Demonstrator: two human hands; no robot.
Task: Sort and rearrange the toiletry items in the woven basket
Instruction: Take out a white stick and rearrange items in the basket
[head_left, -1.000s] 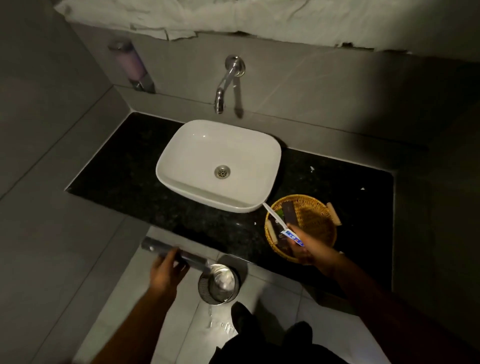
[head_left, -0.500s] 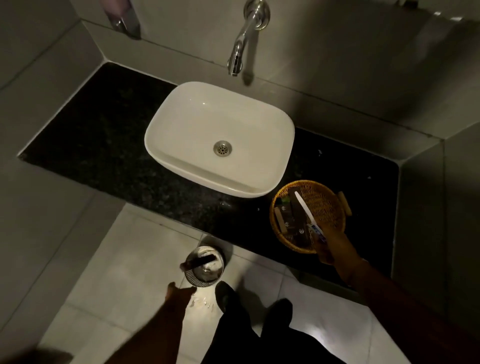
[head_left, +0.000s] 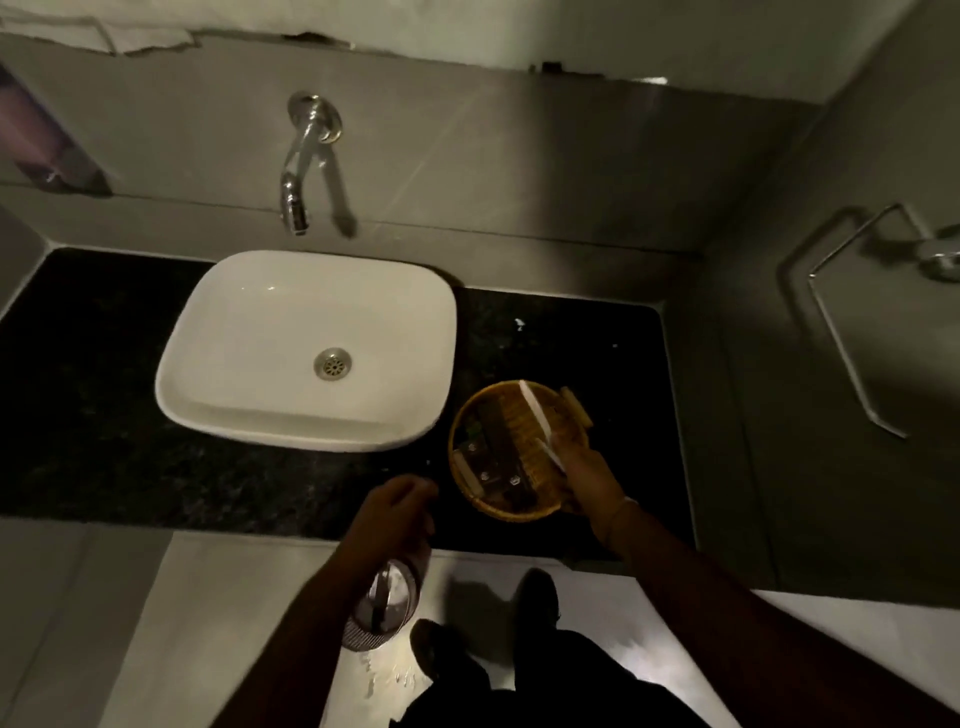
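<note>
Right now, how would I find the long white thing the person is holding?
Find the white sink on the black counter, then look just right of it to the round woven basket. The right hand holds a slim white tube slanting across the basket's right side. It is the only pale, long item; the packets beside it are dark.

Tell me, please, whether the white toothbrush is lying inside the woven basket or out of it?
Partly in: the white toothbrush slants across the woven basket, its near end in the right hand, the far tip at the rim.
</note>
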